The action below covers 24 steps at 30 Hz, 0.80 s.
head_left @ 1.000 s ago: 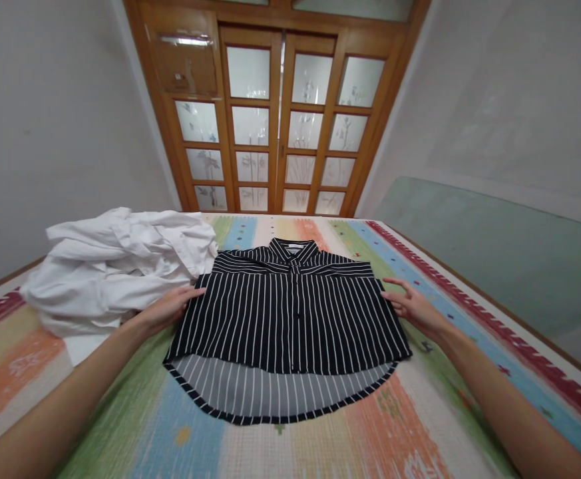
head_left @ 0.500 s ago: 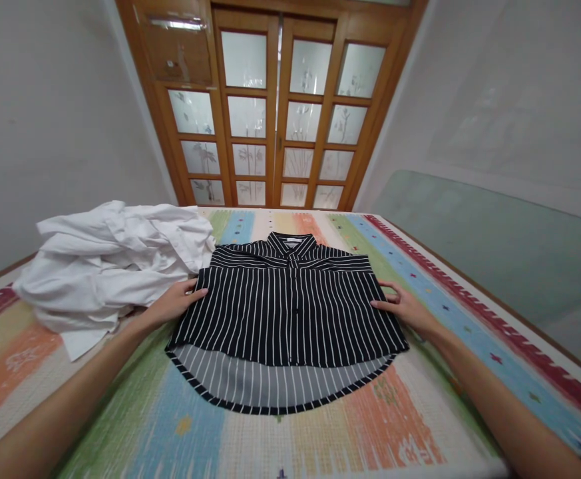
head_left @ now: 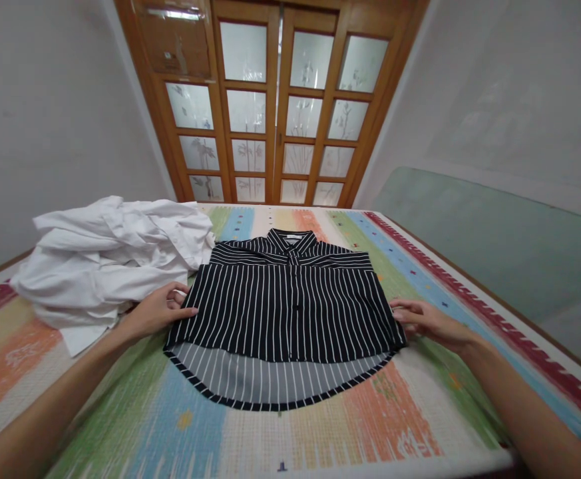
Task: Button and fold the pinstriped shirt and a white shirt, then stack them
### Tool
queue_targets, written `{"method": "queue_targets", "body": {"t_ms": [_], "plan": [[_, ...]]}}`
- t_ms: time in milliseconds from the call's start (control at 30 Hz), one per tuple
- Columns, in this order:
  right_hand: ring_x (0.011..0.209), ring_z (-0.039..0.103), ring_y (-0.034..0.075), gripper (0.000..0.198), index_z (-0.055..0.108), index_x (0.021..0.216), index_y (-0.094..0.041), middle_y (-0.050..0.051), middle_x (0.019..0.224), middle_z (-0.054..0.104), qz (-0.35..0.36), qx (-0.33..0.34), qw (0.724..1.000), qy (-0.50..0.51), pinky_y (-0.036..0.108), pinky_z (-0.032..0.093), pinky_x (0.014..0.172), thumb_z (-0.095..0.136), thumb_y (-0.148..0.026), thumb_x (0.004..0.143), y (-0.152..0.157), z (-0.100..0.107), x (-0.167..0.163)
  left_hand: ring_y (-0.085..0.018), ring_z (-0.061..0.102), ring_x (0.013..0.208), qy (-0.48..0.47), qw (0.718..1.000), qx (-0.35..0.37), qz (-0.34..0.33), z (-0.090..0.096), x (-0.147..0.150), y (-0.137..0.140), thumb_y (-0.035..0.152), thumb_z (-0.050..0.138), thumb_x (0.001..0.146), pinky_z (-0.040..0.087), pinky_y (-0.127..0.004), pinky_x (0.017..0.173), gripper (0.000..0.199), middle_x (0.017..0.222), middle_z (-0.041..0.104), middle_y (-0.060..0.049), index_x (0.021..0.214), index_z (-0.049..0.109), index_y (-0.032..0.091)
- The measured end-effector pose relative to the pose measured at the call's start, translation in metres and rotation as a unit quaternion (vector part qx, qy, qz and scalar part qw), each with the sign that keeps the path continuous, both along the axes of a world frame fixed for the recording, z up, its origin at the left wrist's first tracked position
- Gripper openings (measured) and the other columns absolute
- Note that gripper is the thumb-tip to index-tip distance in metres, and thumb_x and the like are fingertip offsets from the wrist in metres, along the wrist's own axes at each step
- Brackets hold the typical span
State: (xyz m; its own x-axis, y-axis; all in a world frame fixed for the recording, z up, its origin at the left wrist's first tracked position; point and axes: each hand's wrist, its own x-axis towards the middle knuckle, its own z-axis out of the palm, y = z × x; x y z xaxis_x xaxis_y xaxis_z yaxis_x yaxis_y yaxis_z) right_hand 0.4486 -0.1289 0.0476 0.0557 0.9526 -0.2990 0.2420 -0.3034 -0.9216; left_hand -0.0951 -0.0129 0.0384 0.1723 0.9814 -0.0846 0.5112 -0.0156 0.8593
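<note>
A black shirt with white stripes (head_left: 270, 306) lies on the patterned cloth, collar at the far end and its sides folded in. Its body is doubled over, and the curved back hem with its grey inner side shows at the near end. At the shirt's left edge is my left hand (head_left: 158, 311), thumb stretched over the fabric and fingers loosely curled apart from it. My right hand (head_left: 432, 322) is at the right edge, thumb and fingers close together on the fabric there; the fingertips' undersides are hidden.
A heap of white cloth (head_left: 120, 253) lies left of the shirt, close to my left hand. The table wears a colourful striped cloth (head_left: 250, 446). Beyond it stand wooden doors with glass panes (head_left: 276, 133), and a pale green panel (head_left: 470, 219) is at the right.
Both hands have slid down the shirt's side edges toward me, the right one also outward. The right fingers have come closer together. The shirt keeps nearly the same shape and place.
</note>
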Motion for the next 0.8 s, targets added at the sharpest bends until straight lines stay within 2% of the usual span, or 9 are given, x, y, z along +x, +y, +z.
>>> {"method": "queue_targets", "body": {"t_ms": [100, 233, 333, 467, 533, 600, 700, 800], "plan": [[0.056, 0.050, 0.011, 0.042, 0.067, 0.075, -0.018, -0.001, 0.064, 0.059, 0.017, -0.012, 1.000, -0.013, 0.023, 0.041, 0.051, 0.084, -0.051, 0.056, -0.004, -0.002, -0.003, -0.018, 0.059, 0.059, -0.014, 1.000, -0.021, 0.009, 0.001, -0.001, -0.005, 0.050, 0.083, 0.046, 0.045, -0.029, 0.058, 0.058, 0.059, 0.057, 0.006, 0.088, 0.056, 0.020], [0.051, 0.045, 0.009, 0.042, 0.064, 0.067, -0.018, -0.002, 0.059, 0.057, -0.009, 0.009, 0.999, -0.041, 0.023, 0.034, 0.047, 0.083, -0.054, 0.055, -0.003, -0.004, -0.003, -0.017, 0.059, 0.058, -0.032, 0.999, -0.024, 0.028, 0.007, 0.000, -0.006, 0.051, 0.081, 0.047, 0.041, -0.026, 0.056, 0.057, 0.060, 0.061, 0.004, 0.088, 0.058, 0.019], [0.053, 0.047, 0.010, 0.043, 0.062, 0.066, -0.019, -0.002, 0.062, 0.058, -0.033, 0.021, 0.998, -0.045, 0.023, 0.035, 0.048, 0.084, -0.053, 0.053, -0.004, -0.004, 0.003, -0.018, 0.059, 0.058, -0.028, 0.999, -0.016, 0.035, 0.008, -0.001, -0.004, 0.054, 0.078, 0.050, 0.040, -0.026, 0.054, 0.056, 0.059, 0.062, 0.003, 0.090, 0.058, 0.020], [0.053, 0.046, 0.010, 0.045, 0.054, 0.062, -0.019, -0.003, 0.059, 0.052, -0.048, 0.036, 0.996, -0.062, 0.022, 0.037, 0.047, 0.084, -0.052, 0.056, -0.010, -0.006, 0.009, -0.019, 0.058, 0.059, 0.010, 0.997, 0.054, 0.053, 0.004, -0.001, -0.006, 0.055, 0.077, 0.049, 0.043, -0.029, 0.057, 0.052, 0.062, 0.062, 0.002, 0.083, 0.057, 0.022], [0.055, 0.048, 0.010, 0.045, 0.052, 0.069, -0.020, -0.003, 0.063, 0.053, -0.046, 0.048, 0.996, -0.065, 0.022, 0.040, 0.047, 0.083, -0.050, 0.059, -0.015, -0.006, 0.009, -0.018, 0.056, 0.058, 0.062, 0.991, 0.106, 0.048, 0.005, 0.002, -0.010, 0.056, 0.077, 0.048, 0.043, -0.028, 0.058, 0.048, 0.063, 0.062, 0.001, 0.076, 0.058, 0.022], [0.062, 0.055, 0.013, 0.047, 0.055, 0.089, -0.021, 0.001, 0.078, 0.060, -0.014, 0.062, 0.997, -0.052, 0.026, 0.047, 0.053, 0.082, -0.048, 0.062, -0.022, -0.003, 0.008, -0.018, 0.054, 0.057, 0.120, 0.984, 0.127, 0.025, 0.009, 0.005, -0.016, 0.057, 0.076, 0.050, 0.040, -0.027, 0.056, 0.043, 0.061, 0.061, 0.001, 0.068, 0.060, 0.022], [0.072, 0.060, 0.017, 0.065, 0.050, 0.117, -0.025, 0.006, 0.100, 0.062, 0.064, 0.093, 0.991, -0.070, 0.033, 0.054, 0.064, 0.083, -0.041, 0.063, -0.033, 0.001, 0.008, -0.017, 0.051, 0.052, 0.168, 0.980, 0.105, -0.016, 0.014, 0.008, -0.024, 0.057, 0.075, 0.052, 0.035, -0.026, 0.053, 0.038, 0.052, 0.058, 0.001, 0.056, 0.059, 0.023], [0.072, 0.060, 0.017, 0.071, 0.053, 0.123, -0.025, 0.006, 0.097, 0.063, 0.102, 0.113, 0.976, -0.153, 0.033, 0.054, 0.066, 0.084, -0.037, 0.060, -0.041, -0.001, 0.008, -0.016, 0.048, 0.047, 0.173, 0.982, 0.067, -0.029, 0.015, 0.007, -0.028, 0.053, 0.075, 0.053, 0.030, -0.025, 0.050, 0.035, 0.046, 0.057, 0.001, 0.047, 0.057, 0.023]]}}
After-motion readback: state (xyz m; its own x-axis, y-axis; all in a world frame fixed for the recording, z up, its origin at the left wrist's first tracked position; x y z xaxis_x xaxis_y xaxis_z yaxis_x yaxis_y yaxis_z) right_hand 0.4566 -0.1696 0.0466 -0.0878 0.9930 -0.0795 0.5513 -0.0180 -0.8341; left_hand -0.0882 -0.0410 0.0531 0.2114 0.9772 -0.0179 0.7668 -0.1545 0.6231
